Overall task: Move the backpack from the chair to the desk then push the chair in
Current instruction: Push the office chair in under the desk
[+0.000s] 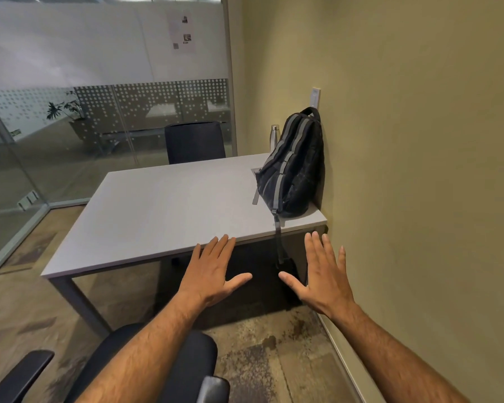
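Both hands are spread flat with palms down and nothing in them, the left hand [213, 271] and right hand [323, 277] held near the desk's [157, 207] near edge; the backpack [294, 167] stands on the desk's far right corner, leaning against the wall [405, 141]; the chair [157, 362] sits near left, apart from the desk.

No text can be read: the printing on the paper sheet [182, 32] posted on the glass wall [105, 82] is too small and blurred.
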A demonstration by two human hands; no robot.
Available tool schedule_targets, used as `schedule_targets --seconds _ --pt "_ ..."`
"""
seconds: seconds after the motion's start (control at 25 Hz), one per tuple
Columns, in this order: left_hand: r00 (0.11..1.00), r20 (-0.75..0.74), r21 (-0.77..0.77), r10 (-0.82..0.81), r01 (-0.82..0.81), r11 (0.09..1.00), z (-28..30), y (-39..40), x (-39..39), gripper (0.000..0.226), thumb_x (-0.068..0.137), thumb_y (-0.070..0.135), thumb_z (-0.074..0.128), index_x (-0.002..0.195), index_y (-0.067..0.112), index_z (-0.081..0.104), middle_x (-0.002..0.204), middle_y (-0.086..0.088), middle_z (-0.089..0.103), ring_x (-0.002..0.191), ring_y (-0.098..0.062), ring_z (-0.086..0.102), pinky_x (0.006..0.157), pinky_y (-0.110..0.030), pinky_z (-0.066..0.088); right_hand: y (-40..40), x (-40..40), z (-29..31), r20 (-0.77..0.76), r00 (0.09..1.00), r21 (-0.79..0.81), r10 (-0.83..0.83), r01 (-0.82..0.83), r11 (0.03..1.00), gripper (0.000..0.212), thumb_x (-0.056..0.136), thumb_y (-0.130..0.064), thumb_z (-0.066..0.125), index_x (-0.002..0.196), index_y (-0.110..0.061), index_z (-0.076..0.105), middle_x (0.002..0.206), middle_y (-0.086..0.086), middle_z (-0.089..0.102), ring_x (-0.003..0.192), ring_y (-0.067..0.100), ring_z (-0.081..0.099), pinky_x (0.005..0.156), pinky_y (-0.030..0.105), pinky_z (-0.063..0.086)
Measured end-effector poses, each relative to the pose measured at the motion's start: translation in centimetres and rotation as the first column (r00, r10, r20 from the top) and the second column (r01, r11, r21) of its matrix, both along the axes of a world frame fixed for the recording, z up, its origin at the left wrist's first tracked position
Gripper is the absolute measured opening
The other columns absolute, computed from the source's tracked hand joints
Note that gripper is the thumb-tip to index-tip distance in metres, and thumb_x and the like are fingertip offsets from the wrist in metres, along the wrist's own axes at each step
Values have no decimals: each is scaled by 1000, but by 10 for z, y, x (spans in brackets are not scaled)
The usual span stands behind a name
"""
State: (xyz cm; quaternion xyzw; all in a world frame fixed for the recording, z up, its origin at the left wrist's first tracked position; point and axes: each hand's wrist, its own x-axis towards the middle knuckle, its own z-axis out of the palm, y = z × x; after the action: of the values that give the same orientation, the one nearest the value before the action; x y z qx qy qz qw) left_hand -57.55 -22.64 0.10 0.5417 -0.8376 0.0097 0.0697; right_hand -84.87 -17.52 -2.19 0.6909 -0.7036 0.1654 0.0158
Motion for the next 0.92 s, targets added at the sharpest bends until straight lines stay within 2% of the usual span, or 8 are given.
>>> schedule_targets --seconds 0.08,0.24,0.44,0.6,0.8,0.92 --pt "1000 5 16 13 -13 1000 -4 24 17 103 81 90 12 161 25 9 170 -1 10 156 -22 7 126 -55 9 22 14 -6 16 1000 14 13 -13 1000 122 74 -98 2 165 -17 -1 175 7 -1 156 21 -15 122 55 -13" --pt "997 67 37 22 -25 999 -11 72 61 103 81 89 12 161 25 7 171 -1 8 156 -22 7 126 -55 9 58 52 -14 31 999 39 38 -39 998 118 77 -95 8 165 -18 -1 175 6 0 160 25 -7 122 55 -13" --pt "992 88 30 86 -89 996 -5 118 136 106 78 90 8 161 25 6 170 0 9 156 -22 10 126 -52 11 88 130 -16 93 986 -32 138 -135 990 114 81 -94 16 165 -18 6 175 6 9 159 24 -3 124 55 -8" --pt "987 56 38 148 -150 988 3 143 210 107 77 92 9 161 25 8 170 -1 12 155 -22 12 126 -51 10 111 206 -14 136 967 -88 216 -205 975 112 84 -93 15 165 -16 9 174 7 12 159 23 -2 126 55 -5" --pt "988 59 73 140 -144 987 8 175 306 102 80 88 19 161 27 8 170 0 12 155 -22 14 127 -51 13 153 318 -10 173 943 -124 285 -266 956 112 85 -93 16 165 -16 9 174 4 10 159 19 -4 128 56 -3" --pt "990 63 82 127 -132 988 10 196 364 100 81 88 23 160 28 11 169 1 16 154 -21 17 126 -50 18 183 385 -2 237 921 -77 310 -300 951 112 83 -96 15 166 -22 4 175 -1 6 158 12 -9 128 53 -6"
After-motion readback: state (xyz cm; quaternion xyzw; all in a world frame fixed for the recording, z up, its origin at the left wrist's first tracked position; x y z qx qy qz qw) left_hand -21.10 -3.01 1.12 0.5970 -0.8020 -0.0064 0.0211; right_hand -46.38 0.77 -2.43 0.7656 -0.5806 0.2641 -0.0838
